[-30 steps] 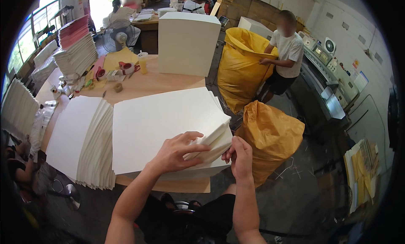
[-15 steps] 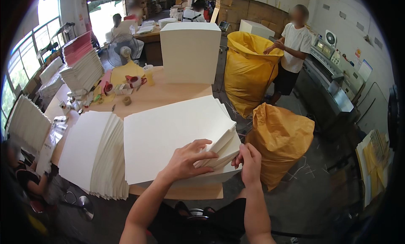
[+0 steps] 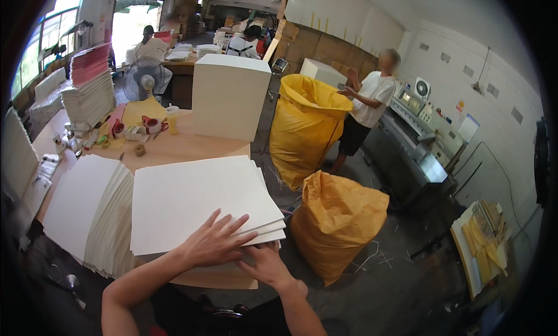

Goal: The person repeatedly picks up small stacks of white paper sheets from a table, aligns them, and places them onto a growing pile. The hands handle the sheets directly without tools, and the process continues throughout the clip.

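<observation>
Lying with its fingers spread over the near right corner of the white paper stack (image 3: 186,196), the left hand (image 3: 212,243) seems placed to keep the loose, unevenly stepped upper sheets from sliding. The right hand (image 3: 268,267) sits just below at the stack's near edge, perhaps to steady that corner from beneath, though its fingertips are hidden and I cannot tell whether they pinch any sheets. The stack lies flat on the wooden table (image 3: 177,147), beside a fanned paper pile (image 3: 78,211) whose slanted layers probably make its edges easier to separate.
</observation>
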